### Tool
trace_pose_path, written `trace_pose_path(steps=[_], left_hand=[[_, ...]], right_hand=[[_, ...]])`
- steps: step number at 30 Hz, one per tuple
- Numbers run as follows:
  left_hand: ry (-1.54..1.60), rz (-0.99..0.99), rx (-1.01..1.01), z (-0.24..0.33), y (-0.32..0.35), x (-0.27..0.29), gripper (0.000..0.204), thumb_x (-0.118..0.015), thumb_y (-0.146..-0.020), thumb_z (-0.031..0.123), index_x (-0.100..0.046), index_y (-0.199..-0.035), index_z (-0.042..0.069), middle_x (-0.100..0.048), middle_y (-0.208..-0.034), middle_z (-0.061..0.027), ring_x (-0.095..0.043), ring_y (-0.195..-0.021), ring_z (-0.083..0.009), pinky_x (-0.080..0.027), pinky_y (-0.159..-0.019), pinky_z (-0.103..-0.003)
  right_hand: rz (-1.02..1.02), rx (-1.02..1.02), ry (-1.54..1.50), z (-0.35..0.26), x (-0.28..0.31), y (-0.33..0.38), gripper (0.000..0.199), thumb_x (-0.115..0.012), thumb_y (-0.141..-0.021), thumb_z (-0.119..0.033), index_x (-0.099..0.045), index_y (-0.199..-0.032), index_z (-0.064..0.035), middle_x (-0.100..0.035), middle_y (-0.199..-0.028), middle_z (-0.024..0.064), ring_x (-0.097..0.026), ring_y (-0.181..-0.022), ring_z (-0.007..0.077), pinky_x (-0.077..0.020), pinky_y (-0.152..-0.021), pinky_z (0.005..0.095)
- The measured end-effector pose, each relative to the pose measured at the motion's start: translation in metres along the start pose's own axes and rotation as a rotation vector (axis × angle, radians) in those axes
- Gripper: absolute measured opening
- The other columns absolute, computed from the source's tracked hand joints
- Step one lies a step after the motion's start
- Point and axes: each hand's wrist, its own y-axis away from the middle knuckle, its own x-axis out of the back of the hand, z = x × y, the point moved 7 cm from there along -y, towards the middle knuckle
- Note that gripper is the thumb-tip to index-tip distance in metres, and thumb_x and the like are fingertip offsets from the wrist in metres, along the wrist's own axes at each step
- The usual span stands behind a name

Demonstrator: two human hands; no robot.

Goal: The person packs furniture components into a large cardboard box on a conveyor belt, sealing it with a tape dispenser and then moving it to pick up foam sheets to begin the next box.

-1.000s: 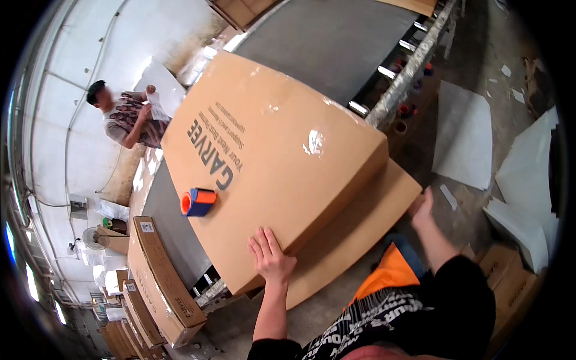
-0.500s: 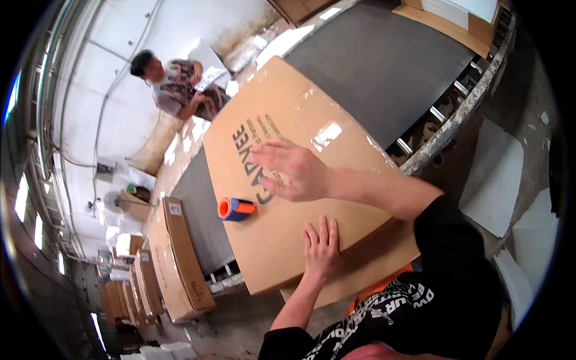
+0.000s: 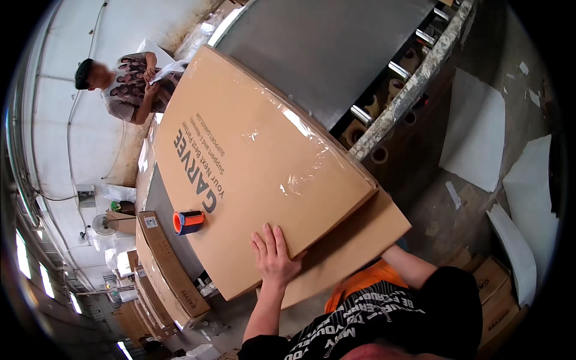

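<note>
A large brown cardboard box (image 3: 270,144) with dark print and glossy clear tape patches lies flat before me. My left hand (image 3: 277,261) rests on its near edge, fingers stretched out and holding nothing. From the box's near end a cardboard flap (image 3: 363,231) sticks out toward me. My right forearm (image 3: 408,264) reaches under this flap, so the right hand and its fingers are hidden. On the box's left part sits an orange-and-blue tape dispenser (image 3: 189,222), apart from both hands.
A dark conveyor belt (image 3: 324,54) with metal rollers (image 3: 399,69) runs under the box. More long cartons (image 3: 168,264) stand at the left. Another person (image 3: 129,84) holds papers beyond the belt. White sheets (image 3: 474,129) lie on the floor at right.
My right hand has gone from above the box's printed top down beneath the near flap. The left hand stays flat at the near edge. The view has shifted.
</note>
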Motion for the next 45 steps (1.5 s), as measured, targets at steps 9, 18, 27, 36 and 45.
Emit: trace_pose_path(steps=[9,18,27,36,45], left_hand=[[0.193,-0.21,-0.162,0.046,-0.06,0.001,0.108,-0.082,-0.066,0.046,-0.03,-0.149,0.001,-0.019,-0.153,-0.0336,-0.025,-0.132,-0.0638,-0.024,-0.107,-0.07],[0.459,0.27,-0.203,0.046,-0.055,-0.018,0.082,-0.064,-0.081,0.032,-0.029,-0.149,0.003,-0.024,-0.153,-0.0298,-0.03,-0.129,-0.0644,-0.022,-0.108,-0.069],[0.649,0.578,-0.1,0.047,-0.044,-0.049,0.082,-0.064,-0.076,0.025,-0.031,-0.151,0.01,-0.027,-0.155,-0.0241,-0.029,-0.132,-0.061,-0.016,-0.11,-0.07],[0.349,-0.018,-0.284,0.033,-0.05,-0.012,0.088,-0.069,-0.066,0.025,-0.038,-0.143,-0.003,-0.036,-0.149,-0.0273,-0.036,-0.125,-0.0655,-0.027,-0.105,-0.071],[0.251,0.068,-0.25,0.029,-0.045,-0.026,0.089,-0.068,-0.065,0.029,-0.038,-0.145,0.003,-0.032,-0.152,-0.0219,-0.031,-0.128,-0.0637,-0.026,-0.107,-0.068]], right_hand=[[-0.112,0.729,0.456,-0.076,-0.069,-0.034,0.05,-0.035,-0.099,-0.041,-0.059,-0.119,-0.0009,-0.055,-0.126,0.0196,-0.052,-0.118,0.0337,-0.0367,-0.104,0.0425],[-1.312,1.338,0.52,-0.155,-0.416,0.27,0.054,-0.074,-0.072,-0.014,-0.053,-0.118,0.0048,-0.059,-0.112,0.0205,-0.059,-0.101,0.0353,-0.0465,-0.089,0.0438],[-1.502,1.481,1.422,-0.05,-0.468,0.255,0.044,-0.061,-0.075,-0.005,-0.054,-0.118,-0.0088,-0.064,-0.089,0.0104,-0.061,-0.098,0.0297,-0.0483,-0.085,0.0405],[-0.212,1.032,0.989,-0.228,-0.286,0.091,0.038,-0.074,-0.068,-0.008,-0.067,-0.104,-0.0056,-0.063,-0.114,0.0116,-0.056,-0.109,0.0289,-0.0453,-0.091,0.0385],[-0.6,0.271,1.461,-0.132,-0.339,0.034,0.067,-0.081,-0.066,-0.036,-0.061,-0.123,-0.005,-0.067,-0.108,0.0174,-0.064,-0.102,0.0294,-0.0407,-0.098,0.04]])
